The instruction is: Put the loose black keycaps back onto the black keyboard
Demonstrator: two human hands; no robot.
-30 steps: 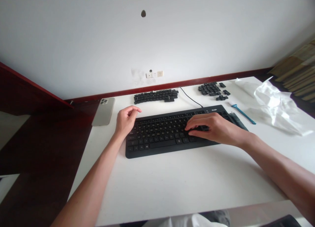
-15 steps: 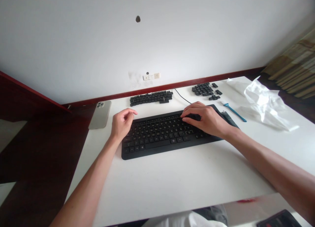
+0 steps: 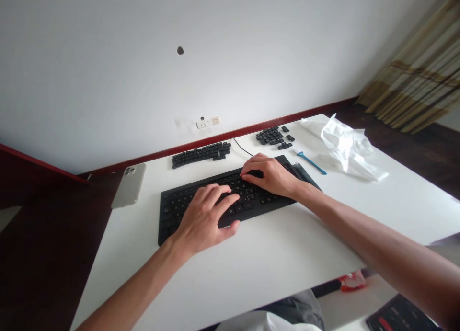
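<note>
A black keyboard (image 3: 179, 204) lies on the white table (image 3: 273, 245), its cable running to the back. My left hand (image 3: 204, 221) rests flat over the keys left of the middle, fingers stretched out, holding nothing. My right hand (image 3: 269, 174) lies over the keys toward the keyboard's right end, fingers bent down with the tips on the keys, nothing in it.
Two groups of loose black keycaps lie at the back: a long row (image 3: 200, 154) and a smaller cluster (image 3: 273, 136). A blue tool (image 3: 311, 162) and crumpled white plastic (image 3: 345, 146) sit to the right. A phone (image 3: 128, 186) lies at the table's left edge.
My left hand moved from beside the keyboard's left end onto the keys. My right hand shifted toward the keyboard's far edge. The view swung right.
</note>
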